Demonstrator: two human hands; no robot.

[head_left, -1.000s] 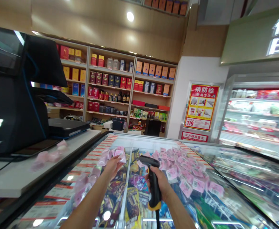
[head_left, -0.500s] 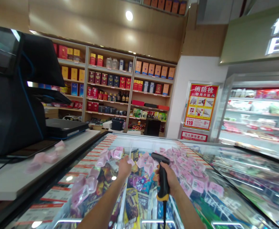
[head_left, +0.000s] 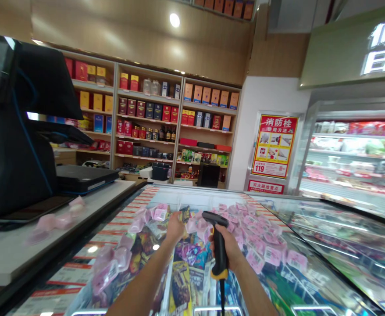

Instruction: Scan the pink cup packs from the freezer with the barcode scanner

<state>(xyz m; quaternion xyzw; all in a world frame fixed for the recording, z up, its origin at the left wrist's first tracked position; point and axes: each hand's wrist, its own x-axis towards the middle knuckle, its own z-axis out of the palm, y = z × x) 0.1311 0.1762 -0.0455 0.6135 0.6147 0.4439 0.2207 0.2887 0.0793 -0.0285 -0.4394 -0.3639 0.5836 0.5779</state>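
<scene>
My right hand (head_left: 232,249) is wrapped round the handle of a black and yellow barcode scanner (head_left: 220,250), its head pointing forward and left. A dark cord hangs from the handle. My left hand (head_left: 175,226) reaches forward with curled fingers over the glass freezer top. Its fingertips are partly hidden, so what they hold cannot be made out. Just right of them are small pink plastic packs (head_left: 192,224). More pink packs with white barcode labels (head_left: 254,237) are spread to the right of the scanner. Others form a line of pink packs (head_left: 122,256) on the left.
Colourful packaged goods (head_left: 181,281) show through the freezer glass. On the left, a black checkout terminal (head_left: 11,131) stands on a white counter (head_left: 1,263), with pink packs (head_left: 52,221) along the edge. Shelves of boxes (head_left: 146,109) stand behind; a lit display fridge (head_left: 357,153) is at right.
The scanner and my right hand have shifted slightly left. My left hand has moved slightly right, and the pink piece seen at its fingertips no longer shows clearly there.
</scene>
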